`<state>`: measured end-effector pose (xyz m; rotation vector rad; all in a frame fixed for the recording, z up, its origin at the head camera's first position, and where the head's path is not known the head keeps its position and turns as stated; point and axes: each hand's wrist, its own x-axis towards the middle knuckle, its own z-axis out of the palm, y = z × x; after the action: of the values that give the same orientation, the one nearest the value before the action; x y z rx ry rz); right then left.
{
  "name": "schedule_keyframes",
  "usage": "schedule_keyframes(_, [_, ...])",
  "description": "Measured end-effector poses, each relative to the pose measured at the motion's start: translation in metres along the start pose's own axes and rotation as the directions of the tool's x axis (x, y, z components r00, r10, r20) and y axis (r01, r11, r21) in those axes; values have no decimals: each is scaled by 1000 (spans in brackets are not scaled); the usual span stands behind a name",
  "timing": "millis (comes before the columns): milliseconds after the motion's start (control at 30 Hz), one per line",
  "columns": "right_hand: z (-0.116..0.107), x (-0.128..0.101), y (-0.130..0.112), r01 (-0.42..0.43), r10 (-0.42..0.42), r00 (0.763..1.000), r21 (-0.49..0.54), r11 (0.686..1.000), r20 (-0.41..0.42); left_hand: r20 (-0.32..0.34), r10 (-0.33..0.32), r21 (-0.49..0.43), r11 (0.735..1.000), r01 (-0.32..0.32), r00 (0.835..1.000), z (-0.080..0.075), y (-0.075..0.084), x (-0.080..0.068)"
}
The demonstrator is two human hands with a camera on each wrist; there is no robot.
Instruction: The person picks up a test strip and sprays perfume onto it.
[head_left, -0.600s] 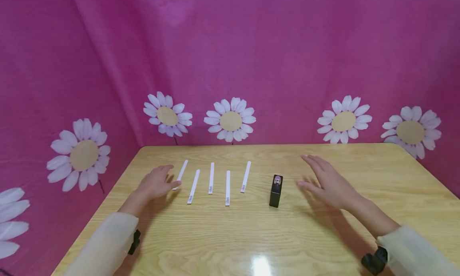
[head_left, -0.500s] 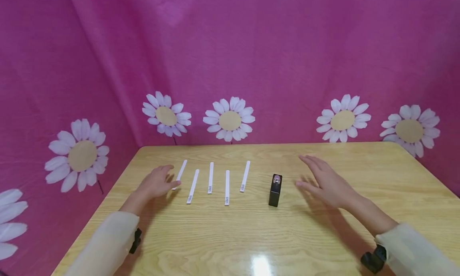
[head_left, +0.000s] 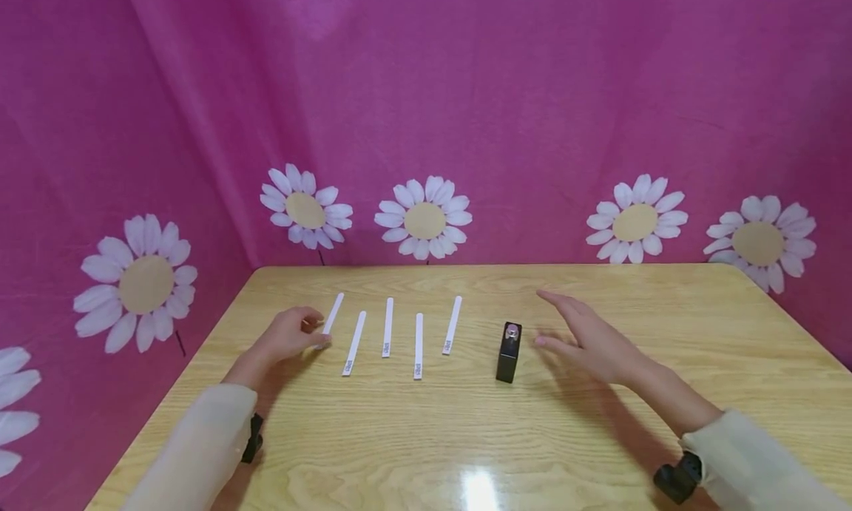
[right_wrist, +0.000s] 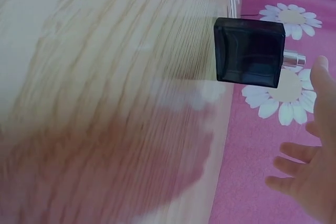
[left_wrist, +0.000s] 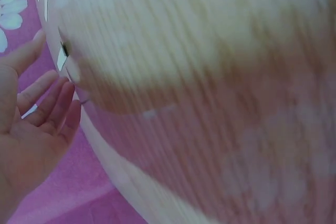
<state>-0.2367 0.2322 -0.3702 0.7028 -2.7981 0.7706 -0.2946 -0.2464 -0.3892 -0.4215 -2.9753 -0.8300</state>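
Right hand [head_left: 592, 344] hovers just right of a small black bottle [head_left: 509, 352], fingers [head_left: 555, 302] straight and spread, holding nothing; not touching it. Bottle stands upright on the wooden surface [head_left: 466, 437], silver nozzle on top, right of a row of five white strips [head_left: 386, 337]. Left hand [head_left: 286, 337] rests at the leftmost strip [head_left: 331, 317], fingers loosely curled against its near end; whether they pinch it cannot be told. Pink daisy-print cloth [head_left: 426, 126] behind.
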Motion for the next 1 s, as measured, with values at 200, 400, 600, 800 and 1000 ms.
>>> schedule_keyframes(200, [2, -1, -3, 1, -1, 1000, 67, 998, 1, 9, 12, -25, 1000, -12, 1000, 3, -1, 5])
schedule_keyframes(400, [4, -4, -8, 15, -12, 1000, 140, 990, -18, 9, -10, -43, 999, 11, 1000, 4, -1, 6])
schedule_keyframes(600, [9, -6, -12, 44, -47, 999, 193, 980, 11, -2, 0, -55, 998, 0, 1000, 5, -4, 7])
schedule_keyframes(800, [16, -6, -15, 62, -73, 997, 231, 971, 39, -15, 0, -77, 997, -1, 1000, 3, -5, 4])
schedule_keyframes(1000, [20, -4, -18, 63, -75, 996, 252, 966, 38, -41, -41, -91, 995, 37, 998, 2, -6, 6])
